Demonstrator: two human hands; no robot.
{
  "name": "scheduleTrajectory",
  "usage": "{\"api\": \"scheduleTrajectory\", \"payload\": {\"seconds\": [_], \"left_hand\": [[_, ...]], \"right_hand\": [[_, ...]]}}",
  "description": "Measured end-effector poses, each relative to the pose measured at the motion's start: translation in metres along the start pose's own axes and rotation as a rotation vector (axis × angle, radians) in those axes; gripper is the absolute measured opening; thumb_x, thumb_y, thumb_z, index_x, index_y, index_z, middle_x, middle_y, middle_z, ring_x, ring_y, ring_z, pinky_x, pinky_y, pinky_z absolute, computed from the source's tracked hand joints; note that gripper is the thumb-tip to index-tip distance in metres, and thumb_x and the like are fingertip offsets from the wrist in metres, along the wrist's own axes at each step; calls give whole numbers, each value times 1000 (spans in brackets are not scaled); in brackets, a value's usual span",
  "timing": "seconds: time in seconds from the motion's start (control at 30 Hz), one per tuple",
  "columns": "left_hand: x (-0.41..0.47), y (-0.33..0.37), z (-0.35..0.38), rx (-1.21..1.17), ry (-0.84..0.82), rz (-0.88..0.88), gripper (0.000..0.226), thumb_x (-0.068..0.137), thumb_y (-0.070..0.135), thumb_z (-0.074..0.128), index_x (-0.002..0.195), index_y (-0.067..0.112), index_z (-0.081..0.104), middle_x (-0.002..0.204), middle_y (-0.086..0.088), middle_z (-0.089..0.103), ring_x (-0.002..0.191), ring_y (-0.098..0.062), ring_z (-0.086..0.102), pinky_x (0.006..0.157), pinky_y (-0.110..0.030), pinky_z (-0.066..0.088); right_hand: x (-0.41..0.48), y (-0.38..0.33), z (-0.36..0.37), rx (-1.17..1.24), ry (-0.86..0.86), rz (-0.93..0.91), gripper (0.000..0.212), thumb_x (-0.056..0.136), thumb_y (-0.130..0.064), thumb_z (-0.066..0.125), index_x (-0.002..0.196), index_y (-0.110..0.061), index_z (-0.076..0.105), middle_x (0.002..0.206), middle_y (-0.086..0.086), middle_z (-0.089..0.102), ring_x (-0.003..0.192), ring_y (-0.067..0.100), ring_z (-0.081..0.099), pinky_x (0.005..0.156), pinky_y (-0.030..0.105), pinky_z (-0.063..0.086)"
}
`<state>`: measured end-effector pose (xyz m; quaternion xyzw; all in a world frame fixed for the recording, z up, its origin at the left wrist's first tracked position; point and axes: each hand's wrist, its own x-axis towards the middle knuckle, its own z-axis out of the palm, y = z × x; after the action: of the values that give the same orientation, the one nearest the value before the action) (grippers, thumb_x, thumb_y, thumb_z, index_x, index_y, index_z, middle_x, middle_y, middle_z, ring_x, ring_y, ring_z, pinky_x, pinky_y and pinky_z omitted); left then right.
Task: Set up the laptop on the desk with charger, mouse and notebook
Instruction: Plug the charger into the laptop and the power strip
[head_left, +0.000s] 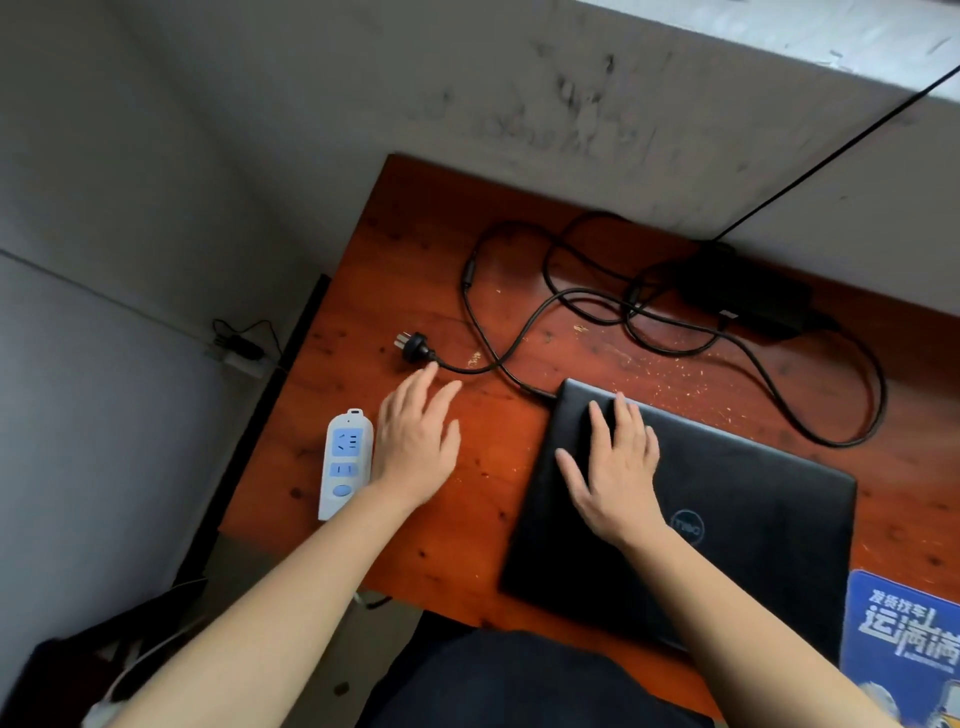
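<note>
A closed black laptop (737, 519) lies on the reddish wooden desk (395, 249). My right hand (615, 467) rests flat on its lid near the far left corner, fingers spread. My left hand (418, 439) hovers open over the desk, fingertips just short of the charger's wall plug (413, 347). The black charger cable (519, 332) loops across the desk to the power brick (748, 296) at the back, and one end meets the laptop's far left corner. A white and blue power strip (344, 462) lies left of my left hand.
A blue printed mouse pad (904, 639) sits at the desk's right front edge. A grey scuffed wall runs behind the desk, with a thin black cable (831, 161) going up it. Another socket with wires (241, 348) lies on the floor to the left.
</note>
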<state>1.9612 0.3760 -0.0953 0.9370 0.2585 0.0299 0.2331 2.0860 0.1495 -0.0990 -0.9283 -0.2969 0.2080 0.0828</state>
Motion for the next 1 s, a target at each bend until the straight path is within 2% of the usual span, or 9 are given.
{"api": "scheduleTrajectory", "payload": {"seconds": [0.1, 0.2, 0.3, 0.4, 0.47, 0.57, 0.8, 0.9, 1.0], "left_hand": [[-26, -27, -14, 138, -84, -223, 73, 90, 40, 60, 152, 20, 27, 162, -11, 16, 147, -31, 16, 115, -53, 26], [-51, -45, -26, 190, -116, -430, 92, 85, 53, 62, 155, 19, 12, 161, -14, 9, 145, -36, 17, 112, -55, 28], [-70, -53, -32, 145, -132, -610, 105, 80, 59, 66, 155, 14, 9, 160, -16, 11, 142, -38, 21, 109, -55, 31], [-86, -61, -34, 118, -176, -746, 109, 78, 64, 64, 155, 15, 5, 160, -14, 11, 144, -36, 19, 110, -54, 29], [-93, -63, -33, 87, -183, -782, 108, 78, 64, 64, 155, 15, 8, 158, -15, 18, 142, -35, 22, 109, -53, 31], [-97, -63, -30, 31, -151, -784, 103, 76, 64, 66, 153, 15, 19, 148, -13, 32, 133, -33, 34, 104, -47, 37], [-85, -56, -28, -72, -140, -834, 81, 66, 47, 78, 132, 15, 44, 118, -10, 50, 108, -27, 51, 88, -39, 47], [-82, -45, -30, -156, -58, -838, 59, 62, 40, 82, 103, 20, 44, 105, -5, 45, 78, -20, 54, 67, -32, 51], [-81, -34, -34, -166, -29, -737, 57, 63, 38, 81, 100, 24, 39, 104, -1, 43, 71, -15, 52, 56, -27, 44]], "right_hand": [[27, -48, -2, -26, 85, -238, 74, 95, -35, 56, 156, -5, 25, 165, 24, 12, 153, 40, 10, 122, 55, 14], [57, -98, -5, -13, 33, -412, 74, 93, -19, 53, 157, -3, 19, 165, 23, 13, 153, 39, 10, 123, 52, 14], [80, -131, 0, -63, -101, -405, 76, 97, -20, 44, 159, -6, 3, 166, 16, 16, 154, 32, 10, 125, 50, 4], [85, -144, 4, -173, -181, -319, 67, 101, -36, 44, 156, -6, 19, 152, 16, 40, 145, 35, 32, 121, 54, 13], [77, -144, 5, -186, -148, -307, 52, 103, -48, 39, 139, -11, 42, 132, 15, 57, 126, 36, 53, 108, 50, 33], [57, -137, 12, -149, -298, -287, 58, 100, -64, 28, 130, -17, 42, 114, 14, 69, 104, 37, 66, 80, 43, 47], [24, -117, -5, 88, -444, -293, 32, 107, -41, 34, 106, -20, 59, 111, 11, 69, 102, 36, 63, 80, 39, 46], [13, -116, -21, 324, -478, -148, 57, 102, -62, 26, 100, -20, 64, 100, 6, 70, 91, 25, 61, 78, 37, 44], [11, -115, -36, 559, -486, -29, 67, 98, -68, 29, 82, -16, 67, 73, -2, 57, 69, 14, 51, 67, 31, 39]]}}
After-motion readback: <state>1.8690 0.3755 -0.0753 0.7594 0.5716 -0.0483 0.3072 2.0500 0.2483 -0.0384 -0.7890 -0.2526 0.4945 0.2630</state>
